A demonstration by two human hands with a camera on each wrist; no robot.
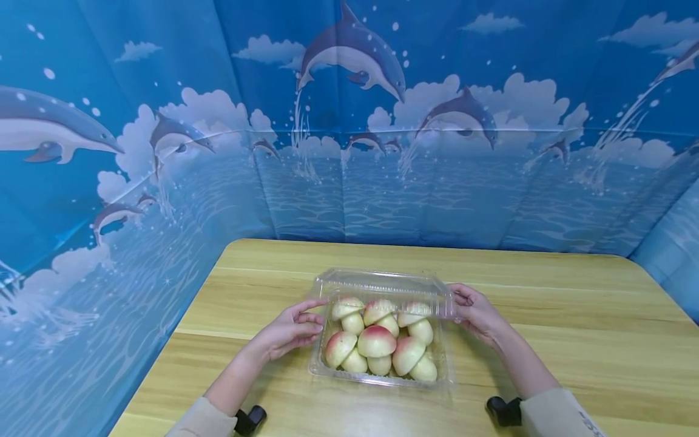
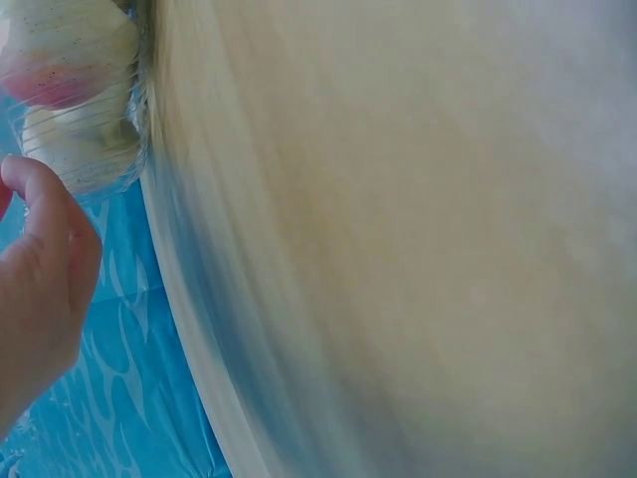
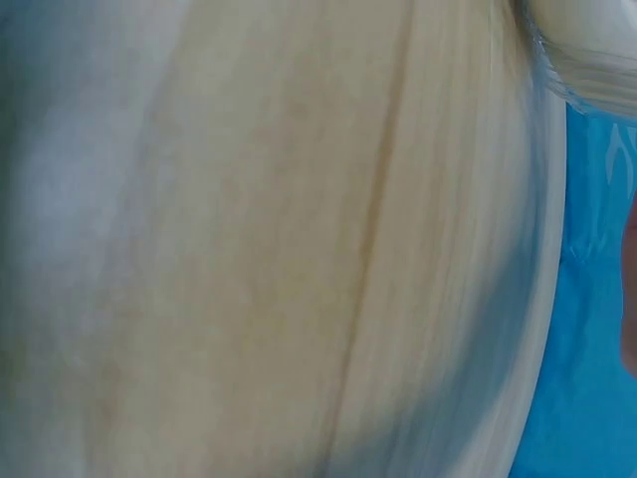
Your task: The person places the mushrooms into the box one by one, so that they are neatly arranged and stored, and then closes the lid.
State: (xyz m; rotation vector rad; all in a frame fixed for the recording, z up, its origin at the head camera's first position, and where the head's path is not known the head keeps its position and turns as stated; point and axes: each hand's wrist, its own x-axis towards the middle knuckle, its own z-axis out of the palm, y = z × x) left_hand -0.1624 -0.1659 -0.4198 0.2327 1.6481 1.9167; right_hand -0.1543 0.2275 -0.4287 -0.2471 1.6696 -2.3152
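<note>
A clear plastic clamshell box (image 1: 382, 380) sits on the table with several mushroom-shaped pieces (image 1: 377, 342) inside, cream with pink-tinged caps. Its hinged clear lid (image 1: 377, 279) stands partly raised over the back row. At the box's left side is my left hand (image 1: 292, 331), its index finger stretched to the lid's edge and the other fingers loosely bent beside the wall. My right hand (image 1: 479, 312) pinches the lid's right front corner between thumb and fingers. In the left wrist view, the left hand (image 2: 45, 269) shows close to the box's wall; the right wrist view catches only a sliver of a finger (image 3: 630, 289).
The light wood table (image 1: 546, 303) extends around the box. Behind and to the sides hangs a blue dolphin-print curtain (image 1: 349, 182). Black wrist mounts (image 1: 251, 420) show beside both sleeves.
</note>
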